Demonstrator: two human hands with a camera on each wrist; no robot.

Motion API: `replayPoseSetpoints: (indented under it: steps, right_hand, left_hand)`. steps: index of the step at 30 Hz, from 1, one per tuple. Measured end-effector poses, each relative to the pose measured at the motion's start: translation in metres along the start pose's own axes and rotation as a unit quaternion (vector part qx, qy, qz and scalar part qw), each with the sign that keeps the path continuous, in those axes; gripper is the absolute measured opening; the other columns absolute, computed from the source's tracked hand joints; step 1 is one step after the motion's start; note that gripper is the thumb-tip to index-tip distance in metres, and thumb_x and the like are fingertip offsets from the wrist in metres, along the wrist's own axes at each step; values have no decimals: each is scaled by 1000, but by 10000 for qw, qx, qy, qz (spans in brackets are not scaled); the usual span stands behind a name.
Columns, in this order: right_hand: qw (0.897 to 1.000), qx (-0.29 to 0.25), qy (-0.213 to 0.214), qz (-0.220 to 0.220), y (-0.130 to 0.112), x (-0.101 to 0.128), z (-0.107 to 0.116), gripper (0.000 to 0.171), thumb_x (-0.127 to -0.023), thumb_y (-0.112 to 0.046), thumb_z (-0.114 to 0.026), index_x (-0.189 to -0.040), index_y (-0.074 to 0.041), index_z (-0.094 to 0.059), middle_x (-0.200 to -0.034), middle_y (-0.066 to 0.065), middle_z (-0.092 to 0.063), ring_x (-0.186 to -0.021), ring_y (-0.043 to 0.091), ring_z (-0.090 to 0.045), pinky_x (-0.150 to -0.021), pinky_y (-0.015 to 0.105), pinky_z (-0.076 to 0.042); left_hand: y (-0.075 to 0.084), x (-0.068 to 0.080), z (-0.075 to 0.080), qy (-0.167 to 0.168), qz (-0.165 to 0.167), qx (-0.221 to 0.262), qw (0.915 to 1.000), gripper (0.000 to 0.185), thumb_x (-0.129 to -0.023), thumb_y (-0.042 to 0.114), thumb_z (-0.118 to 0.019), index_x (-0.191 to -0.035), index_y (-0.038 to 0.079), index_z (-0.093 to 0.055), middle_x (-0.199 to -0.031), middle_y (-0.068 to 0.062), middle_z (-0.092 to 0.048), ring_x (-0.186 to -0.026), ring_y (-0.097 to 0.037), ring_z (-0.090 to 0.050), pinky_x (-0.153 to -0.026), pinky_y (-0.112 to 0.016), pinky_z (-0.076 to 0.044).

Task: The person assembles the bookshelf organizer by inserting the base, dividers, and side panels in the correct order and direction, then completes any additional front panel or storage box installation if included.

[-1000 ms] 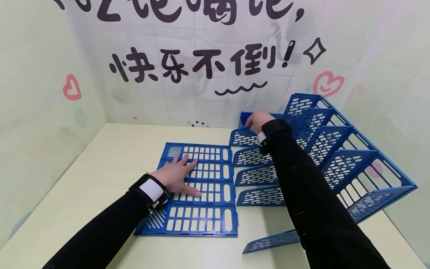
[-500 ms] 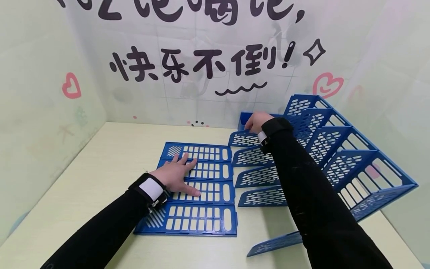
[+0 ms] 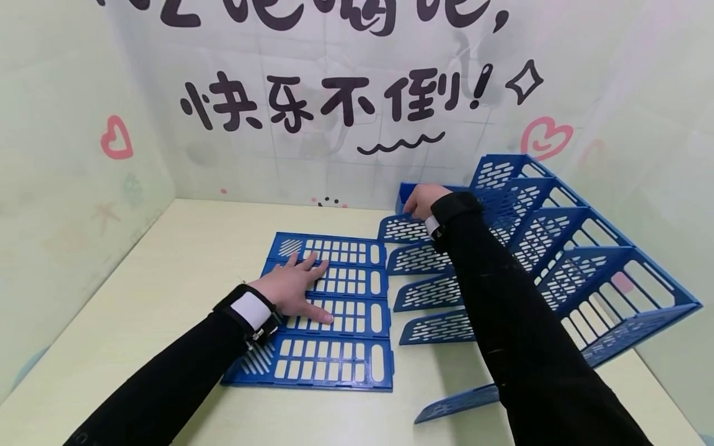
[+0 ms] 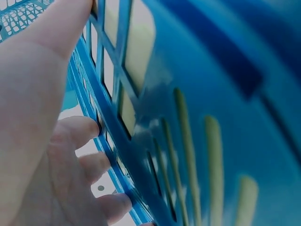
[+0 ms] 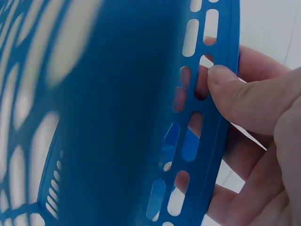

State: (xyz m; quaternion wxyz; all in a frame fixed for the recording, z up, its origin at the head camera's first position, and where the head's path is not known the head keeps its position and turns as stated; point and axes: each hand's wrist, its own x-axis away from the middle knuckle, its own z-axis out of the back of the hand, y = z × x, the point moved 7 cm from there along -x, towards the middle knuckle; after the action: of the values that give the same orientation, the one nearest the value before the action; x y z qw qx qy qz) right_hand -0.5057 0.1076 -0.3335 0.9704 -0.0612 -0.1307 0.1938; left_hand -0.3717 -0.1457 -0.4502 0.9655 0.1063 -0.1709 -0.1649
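Item 1: flat blue slotted panel, four joined sections, lying on the pale worktop left of centre. The left hand rests palm down on it, fingers straight and spread across the second and third sections; the left wrist view shows them laid against the grid of slots.

Item 2: blue tiered file rack, tilted, standing at the right rear of the worktop, just beside the panel. Four slotted dividers fan out toward the panel; every compartment that shows holds nothing. The right hand grips the rack's rear-left edge: in the right wrist view the thumb presses the near face of a slotted wall and the other fingers curl behind it, pinching the wall between them.

Item 3: loose blue slotted piece, flat on the worktop at front right, partly hidden under the right sleeve.

Item 4: backdrop wall with black lettering and pink hearts.
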Motion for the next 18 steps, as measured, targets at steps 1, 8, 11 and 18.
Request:
replayPoseSetpoints:
  steps: [1, 8, 11, 18]
  right_hand:
    - [10000, 8, 54, 35, -2, -1, 0, 34, -106, 2, -64, -137, -3, -77, -145, 19, -73, -134, 35, -66, -120, 51, -51]
    - [9995, -75, 320, -11, -15, -7, -5, 35, -105, 2, -66, -137, -7, -77, -143, 16, -74, -131, 32, -68, -119, 49, -52]
    - [9995, -119, 277, -102, -11, -10, -9, 36, -107, -2, -67, -141, -9, -76, -145, 14, -73, -134, 31, -68, -119, 49, -52]
    - [9954, 263, 779, 484, -25, 15, 12, 34, -113, -19, -63, -144, -8, -70, -142, 16, -70, -125, 33, -66, -115, 49, -53]
  left_hand:
    - [0, -1, 0, 4, -22, -29, 10000, 125, -83, 79, -81, -177, 20, -24, -186, -17, -9, -168, -56, -2, -130, -79, -18]
    - [1, -5, 1, -38, -64, -46, 10000, 120, -84, 76, -82, -176, 22, -27, -186, -14, -9, -170, -52, -4, -129, -82, -15]
    - [2, -5, -2, -37, -48, -2, 10000, 120, -84, 76, -83, -176, 22, -28, -186, -14, -10, -170, -52, -4, -129, -82, -15]
    - [4, -4, -6, -32, -132, 70, 9999, 120, -84, 76, -82, -176, 22, -28, -186, -14, -11, -170, -52, -4, -128, -83, -14]
